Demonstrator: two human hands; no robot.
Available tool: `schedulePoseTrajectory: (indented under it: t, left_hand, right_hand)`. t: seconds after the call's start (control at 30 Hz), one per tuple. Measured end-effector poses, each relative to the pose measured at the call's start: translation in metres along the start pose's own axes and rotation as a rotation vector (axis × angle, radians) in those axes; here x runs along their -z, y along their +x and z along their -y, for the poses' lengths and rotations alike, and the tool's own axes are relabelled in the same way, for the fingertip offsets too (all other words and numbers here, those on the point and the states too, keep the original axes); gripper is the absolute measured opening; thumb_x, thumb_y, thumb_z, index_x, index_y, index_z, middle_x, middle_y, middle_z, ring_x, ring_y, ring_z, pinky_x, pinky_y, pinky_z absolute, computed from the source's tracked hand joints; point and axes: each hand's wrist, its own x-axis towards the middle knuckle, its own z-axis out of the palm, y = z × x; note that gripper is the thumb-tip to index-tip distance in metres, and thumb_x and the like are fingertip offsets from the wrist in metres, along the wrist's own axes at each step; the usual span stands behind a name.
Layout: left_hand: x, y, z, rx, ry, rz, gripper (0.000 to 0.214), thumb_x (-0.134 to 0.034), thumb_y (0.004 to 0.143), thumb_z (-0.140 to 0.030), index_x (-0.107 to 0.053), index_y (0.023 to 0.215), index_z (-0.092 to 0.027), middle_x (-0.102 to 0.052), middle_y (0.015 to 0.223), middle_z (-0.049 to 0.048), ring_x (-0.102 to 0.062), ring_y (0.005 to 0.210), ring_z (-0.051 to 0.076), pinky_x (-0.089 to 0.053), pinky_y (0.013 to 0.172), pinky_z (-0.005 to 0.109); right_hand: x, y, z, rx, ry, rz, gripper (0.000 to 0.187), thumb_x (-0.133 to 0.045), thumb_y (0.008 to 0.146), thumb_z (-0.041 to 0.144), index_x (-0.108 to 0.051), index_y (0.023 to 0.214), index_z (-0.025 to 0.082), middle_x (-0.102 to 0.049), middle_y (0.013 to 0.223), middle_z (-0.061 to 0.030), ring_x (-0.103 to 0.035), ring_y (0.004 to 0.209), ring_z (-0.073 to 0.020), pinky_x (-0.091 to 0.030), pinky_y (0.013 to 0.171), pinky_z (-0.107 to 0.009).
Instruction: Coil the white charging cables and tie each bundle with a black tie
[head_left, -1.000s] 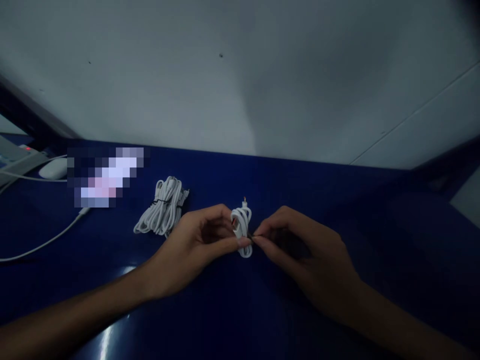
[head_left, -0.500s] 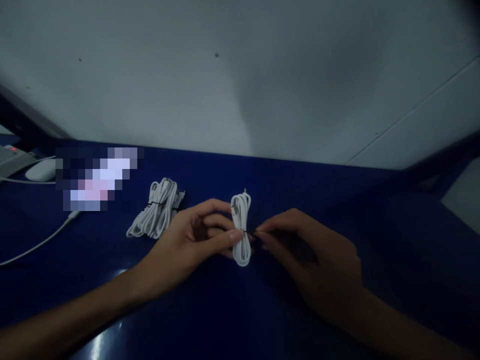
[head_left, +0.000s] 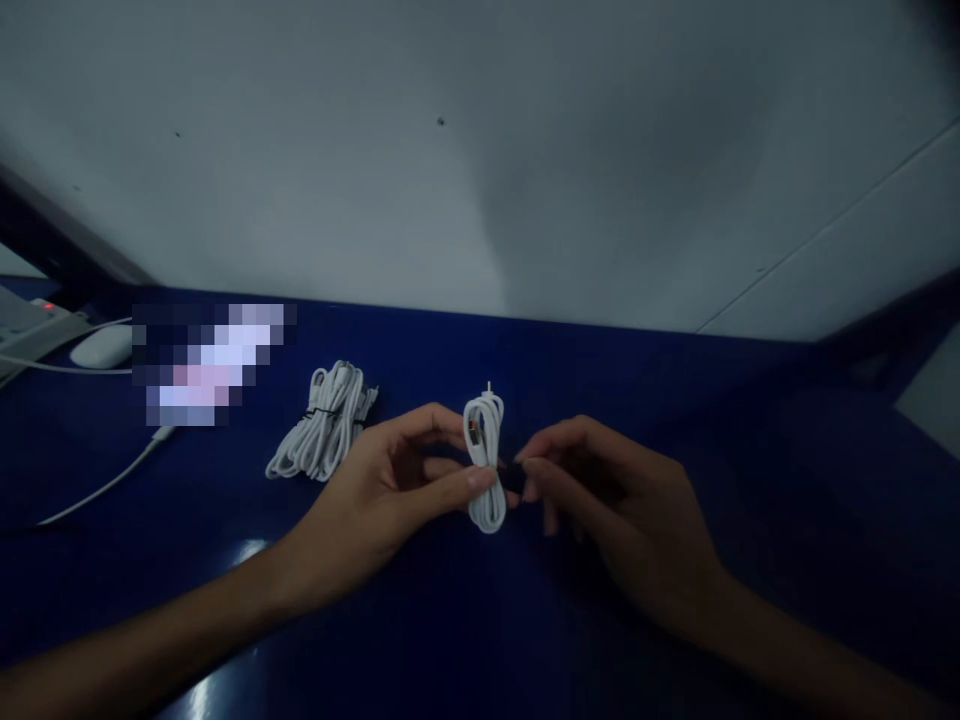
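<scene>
My left hand [head_left: 390, 495] pinches a small coiled white cable [head_left: 484, 450] at its middle, holding it upright just above the dark blue table [head_left: 465, 620]. A thin dark tie seems to run round the coil's waist. My right hand [head_left: 607, 500] sits just right of the coil, thumb and forefinger pinched together at the tie's end; what they hold is too small to make out. A second bundle of white cables [head_left: 324, 422], bound with a dark tie, lies on the table to the left of my left hand.
A blurred-out patch [head_left: 214, 365] lies at the left with a white cord [head_left: 105, 485] trailing from it. A white mouse [head_left: 101, 347] and a grey device with a red light [head_left: 41, 322] sit at the far left. A pale wall [head_left: 480, 150] rises behind the table.
The coil has been raised slightly and stands taller in my left hand. My right hand's fingers have drawn a little away from the coil to the right.
</scene>
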Motion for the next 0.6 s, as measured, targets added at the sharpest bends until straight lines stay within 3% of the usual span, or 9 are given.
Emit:
schedulePoseTrajectory:
  t: [0.17,0.4,0.6]
  left_hand:
    - [0.0,-0.0011,0.001,-0.063,0.056,-0.044,0.026,-0.082,0.1,-0.014,-0.073,0.123,-0.021,-0.079,0.128,0.0055,-0.083,0.09,0.017,-0.066,0.088,0.029]
    - [0.0006,-0.0017,0.0008,-0.086,0.08,-0.06,0.027,-0.081,0.098,-0.009,-0.073,0.119,-0.022,-0.077,0.125,0.0027,-0.08,0.09,0.014,-0.064,0.086,0.025]
    - [0.0023,-0.0019,0.0025,-0.102,0.099,-0.076,0.029,-0.08,0.099,-0.01,-0.072,0.121,-0.026,-0.074,0.128,0.0024,-0.081,0.099,0.018,-0.064,0.093,0.029]
  right_hand:
    - [0.0053,0.0051,-0.0007,-0.096,0.098,0.099,0.015,-0.078,0.107,0.04,-0.08,0.103,0.026,-0.076,0.081,0.0028,-0.067,0.06,-0.0078,-0.056,0.056,-0.016]
    - [0.0048,0.0077,0.0014,-0.126,0.179,0.143,0.016,-0.078,0.106,0.037,-0.079,0.103,0.022,-0.074,0.078,0.0014,-0.065,0.058,-0.0094,-0.055,0.053,-0.019]
    - [0.0072,0.009,0.0,-0.158,0.225,0.184,0.015,-0.08,0.105,0.034,-0.079,0.098,0.021,-0.075,0.079,0.0018,-0.064,0.058,-0.0085,-0.052,0.052,-0.018]
